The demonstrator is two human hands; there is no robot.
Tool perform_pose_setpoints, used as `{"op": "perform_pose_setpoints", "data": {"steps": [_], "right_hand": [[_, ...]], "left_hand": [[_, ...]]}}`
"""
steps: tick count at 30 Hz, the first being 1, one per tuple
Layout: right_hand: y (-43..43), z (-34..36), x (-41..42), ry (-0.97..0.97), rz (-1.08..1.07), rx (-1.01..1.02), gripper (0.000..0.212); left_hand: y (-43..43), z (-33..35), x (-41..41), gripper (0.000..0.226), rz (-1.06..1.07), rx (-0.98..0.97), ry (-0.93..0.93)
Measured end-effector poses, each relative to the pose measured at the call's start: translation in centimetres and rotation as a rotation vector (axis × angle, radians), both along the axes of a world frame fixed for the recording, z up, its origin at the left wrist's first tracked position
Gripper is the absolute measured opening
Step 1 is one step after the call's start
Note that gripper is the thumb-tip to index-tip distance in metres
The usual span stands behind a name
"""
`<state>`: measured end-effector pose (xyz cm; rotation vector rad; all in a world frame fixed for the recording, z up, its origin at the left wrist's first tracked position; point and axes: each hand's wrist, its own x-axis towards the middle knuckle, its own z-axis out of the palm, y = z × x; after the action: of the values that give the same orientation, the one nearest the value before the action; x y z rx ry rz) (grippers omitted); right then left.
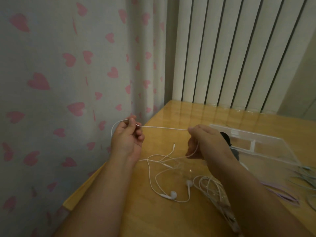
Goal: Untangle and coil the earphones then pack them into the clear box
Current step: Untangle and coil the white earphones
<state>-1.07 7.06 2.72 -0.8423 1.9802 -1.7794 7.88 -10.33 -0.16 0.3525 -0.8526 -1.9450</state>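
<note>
White wired earphones (172, 195) lie in loose loops on the wooden table (153, 216), both earbuds resting near the front and the plug end near the middle. My left hand (127, 136) pinches the cable above the table's left edge, with a small loop arching behind it. My right hand (205, 142) pinches the same cable further along, so a straight stretch runs taut between both hands. From my right hand the cable drops to the tangle below. The clear box (266, 151) lies open at the right, behind my right hand.
A heart-patterned curtain (68, 82) hangs left of the table, and a ribbed white radiator (230, 48) stands behind it. More cables, some purple and grey (290, 194), lie at the right edge. A dark object (226, 137) sits beside the box.
</note>
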Motion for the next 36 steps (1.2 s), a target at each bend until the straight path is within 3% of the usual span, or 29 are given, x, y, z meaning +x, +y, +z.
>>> {"op": "perform_pose_setpoints", "data": {"steps": [3,8,13,16,18,20,21,23,25,27,29,30,32,34,36], "right_hand": [[0.3,0.3,-0.3,-0.043,0.02,-0.038,0.023],[1.4,1.6,-0.8,-0.313,0.179,-0.332,0.015],[1.3,1.3,-1.3,-0.296,0.107,-0.344,0.015],[1.2,1.1,-1.2,-0.237,0.076,-0.305,0.017],[1.2,1.1,-1.1,-0.147,0.043,-0.253,0.019],[1.2,0.8,-1.2,0.015,0.002,-0.156,0.022],[1.2,0.6,-1.2,0.119,-0.01,-0.094,0.023],[1.1,0.3,-1.1,0.264,0.005,-0.004,0.026],[0.9,0.1,-1.0,0.297,0.029,0.014,0.027],[0.9,0.1,-0.9,0.309,0.046,0.01,0.028],[1.0,0.3,-0.8,0.28,0.079,-0.017,0.027],[1.1,0.4,-0.9,0.245,0.097,-0.041,0.026],[1.1,0.6,-0.9,0.145,0.148,-0.1,0.021],[1.2,0.7,-0.9,-0.024,0.236,-0.2,0.013],[1.3,0.9,-1.2,-0.174,0.313,-0.274,0.019]], "left_hand": [[-0.3,-0.2,0.0,0.015,0.044,0.007,-0.019],[-0.2,-0.4,0.0,0.02,0.112,-0.029,-0.107],[0.3,-0.5,-0.2,0.025,0.068,-0.188,-0.243],[0.7,-0.6,-0.2,0.031,-0.021,-0.208,-0.422],[1.0,-0.9,-0.2,0.03,0.003,-0.34,-0.609],[1.0,-1.3,-0.2,0.028,0.171,-0.577,-0.773],[1.1,-1.5,-0.1,0.025,0.296,-0.703,-0.808],[1.6,-1.3,0.2,0.013,0.432,-0.89,-0.708],[2.0,-1.3,0.3,0.025,0.319,-1.046,-0.632],[1.9,-1.7,-0.1,0.042,0.136,-1.155,-0.706],[1.7,-2.0,-0.5,0.026,0.078,-1.227,-0.747],[1.7,-1.9,-0.6,0.013,0.072,-1.243,-0.762],[2.0,-1.7,-0.6,0.014,0.06,-1.223,-0.766],[2.1,-1.6,-0.5,0.021,0.081,-1.042,-0.749],[1.8,-1.5,-0.5,0.023,0.131,-0.851,-0.75]]}}
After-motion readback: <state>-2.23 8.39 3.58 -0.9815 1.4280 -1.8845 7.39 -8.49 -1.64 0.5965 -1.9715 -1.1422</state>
